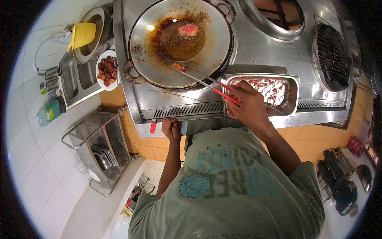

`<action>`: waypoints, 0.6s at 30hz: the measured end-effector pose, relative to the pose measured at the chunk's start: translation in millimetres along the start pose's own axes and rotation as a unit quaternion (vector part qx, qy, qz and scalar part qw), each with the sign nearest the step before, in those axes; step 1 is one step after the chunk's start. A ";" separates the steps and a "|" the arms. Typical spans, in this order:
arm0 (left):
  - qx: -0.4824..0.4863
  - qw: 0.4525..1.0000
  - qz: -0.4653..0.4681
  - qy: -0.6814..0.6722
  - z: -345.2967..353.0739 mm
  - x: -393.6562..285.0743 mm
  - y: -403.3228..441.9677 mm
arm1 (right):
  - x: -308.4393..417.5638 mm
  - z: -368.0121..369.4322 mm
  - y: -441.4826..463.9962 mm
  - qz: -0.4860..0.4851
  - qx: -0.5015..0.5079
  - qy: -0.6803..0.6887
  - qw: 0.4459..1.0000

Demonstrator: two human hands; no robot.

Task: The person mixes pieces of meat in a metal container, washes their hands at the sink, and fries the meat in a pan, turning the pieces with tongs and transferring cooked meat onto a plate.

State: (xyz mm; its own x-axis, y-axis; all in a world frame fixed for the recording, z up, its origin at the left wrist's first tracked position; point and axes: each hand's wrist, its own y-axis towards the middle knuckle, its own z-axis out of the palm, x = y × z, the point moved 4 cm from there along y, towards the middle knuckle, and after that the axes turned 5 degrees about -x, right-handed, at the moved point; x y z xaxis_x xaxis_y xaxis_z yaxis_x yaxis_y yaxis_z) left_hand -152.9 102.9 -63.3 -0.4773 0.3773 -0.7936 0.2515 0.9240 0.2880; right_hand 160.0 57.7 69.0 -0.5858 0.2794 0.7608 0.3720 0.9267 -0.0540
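My right hand is closed round red-handled metal tongs. The tong tips reach over the near side of a large wok, at a small orange-brown piece. Brown oil lies in the wok, with a red piece of food in it. Under and beside my right hand stands a steel tray of red, wet pieces. My left hand rests with curled fingers on the stove's front edge, right of a red lighter.
A white plate of browned pieces stands by the sink at the left, below a yellow scoop. At the right are an empty burner ring and a wire rack. A metal trolley stands at the lower left.
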 end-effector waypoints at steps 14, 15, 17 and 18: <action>-0.001 1.000 -0.008 -0.005 -0.8 0.9 0.0 | 2.5 5.6 3.8 -0.015 0.037 -0.032 0.999; 0.001 1.000 -0.005 -0.004 -1.4 2.6 0.1 | 4.5 6.8 3.0 -0.019 0.045 -0.030 0.998; 0.003 1.000 -0.002 -0.002 -0.7 6.8 -2.3 | -3.5 12.9 9.1 -0.029 0.012 -0.043 0.999; 0.002 1.000 -0.002 -0.001 -0.1 5.0 -2.8 | -5.2 14.7 11.4 -0.035 -0.002 -0.049 0.998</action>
State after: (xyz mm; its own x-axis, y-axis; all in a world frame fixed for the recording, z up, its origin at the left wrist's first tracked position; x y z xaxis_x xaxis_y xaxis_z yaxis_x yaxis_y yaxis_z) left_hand -156.1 102.2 -68.1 -0.4765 0.3743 -0.7955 0.2538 0.9249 0.2831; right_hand 156.8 70.5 54.9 -0.6780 0.2382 0.6954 0.3314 0.9435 0.0000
